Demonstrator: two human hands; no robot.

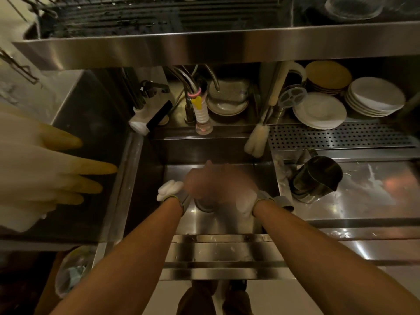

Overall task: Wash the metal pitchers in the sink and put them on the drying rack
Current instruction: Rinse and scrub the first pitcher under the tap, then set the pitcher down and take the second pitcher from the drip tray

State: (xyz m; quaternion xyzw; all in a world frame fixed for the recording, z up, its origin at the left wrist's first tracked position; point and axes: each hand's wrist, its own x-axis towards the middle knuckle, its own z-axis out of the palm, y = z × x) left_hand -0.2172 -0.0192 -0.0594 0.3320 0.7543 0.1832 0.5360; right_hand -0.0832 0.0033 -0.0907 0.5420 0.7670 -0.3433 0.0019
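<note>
Over the sink point(218, 223), the left hand point(200, 185) and right hand point(236, 189) blurred together; their grip could not be told. One metal pitcher point(316, 178) lay tipped on the bench, unwashed by appearances; the drying rack point(159, 17) above looked empty.

**A café or restaurant dishwashing station**

Everything here is stainless steel: a deep sink point(213, 223) set into a steel surface point(363, 201), with a perforated drain strip point(336, 135) behind it. Stacks of white plates point(375, 98) and brown plates point(327, 76) sit on the ledge at the back, beside several taps point(193, 87). A steel shelf point(204, 46) overhead carries a wire drying rack point(136, 17). A metal pitcher point(316, 176) lies tipped on the drainboard, a bottle brush point(256, 139) leans at the sink's edge, and rubber gloves point(45, 169) hang at the left.
</note>
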